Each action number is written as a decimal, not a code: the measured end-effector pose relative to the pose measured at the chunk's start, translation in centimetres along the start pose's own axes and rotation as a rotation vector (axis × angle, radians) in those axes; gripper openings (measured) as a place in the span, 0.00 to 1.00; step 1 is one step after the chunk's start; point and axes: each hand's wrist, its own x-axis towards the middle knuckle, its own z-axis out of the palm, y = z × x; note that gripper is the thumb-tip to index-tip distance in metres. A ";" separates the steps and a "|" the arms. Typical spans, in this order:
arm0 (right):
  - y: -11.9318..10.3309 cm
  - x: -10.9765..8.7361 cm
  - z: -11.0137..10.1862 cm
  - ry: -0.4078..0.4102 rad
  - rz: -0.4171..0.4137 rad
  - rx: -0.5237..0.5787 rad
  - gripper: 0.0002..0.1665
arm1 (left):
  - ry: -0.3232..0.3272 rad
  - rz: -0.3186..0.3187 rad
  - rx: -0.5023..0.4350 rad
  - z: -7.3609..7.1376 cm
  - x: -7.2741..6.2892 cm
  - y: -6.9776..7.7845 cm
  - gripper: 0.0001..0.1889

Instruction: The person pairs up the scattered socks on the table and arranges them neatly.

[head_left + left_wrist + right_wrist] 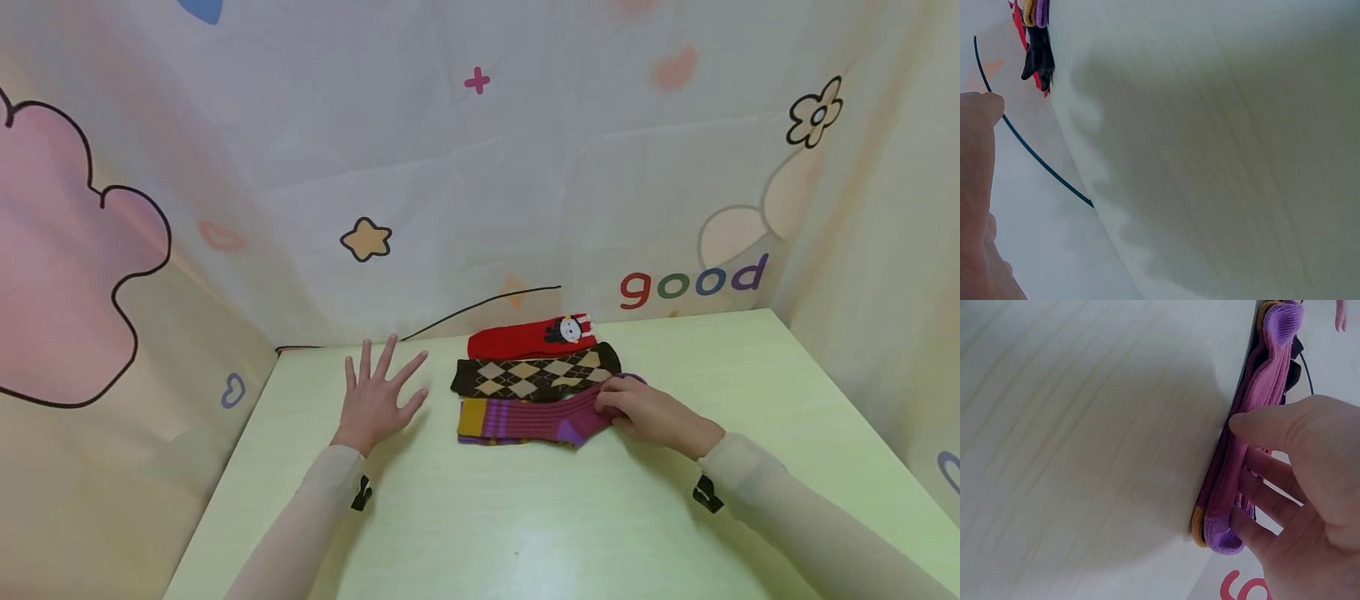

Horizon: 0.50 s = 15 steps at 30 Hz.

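Three pairs of socks lie in a row at the back of the table. Nearest is a maroon pair of socks (pixel 525 421) with purple heel and mustard cuff. Behind it lie the black argyle socks (pixel 525 379), then the red socks (pixel 513 340) with a cartoon face. My right hand (pixel 663 417) pinches the maroon pair near its toe end; in the right wrist view the thumb (pixel 1266 427) is on one side and the fingers on the other. My left hand (pixel 375 408) is left of the socks, fingers spread, holding nothing; its shadow falls on the tabletop.
The pale green table (pixel 450 525) ends at a hanging printed curtain (pixel 480 183) along the back and sides. A small dark clip (pixel 362 493) hangs at the left cuff, another dark clip (pixel 707 493) at the right.
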 end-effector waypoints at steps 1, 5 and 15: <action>0.0 0.0 0.0 -0.001 0.000 -0.002 0.14 | 0.003 0.002 0.000 0.0 0.0 0.0 0.34; -0.1 -0.1 -0.2 -0.013 0.020 0.007 0.12 | 0.022 0.014 -0.020 -0.1 -0.1 0.2 0.33; 0.3 0.1 -1.5 0.134 0.077 -0.070 0.17 | -0.014 0.001 -0.020 -0.3 0.1 0.3 0.33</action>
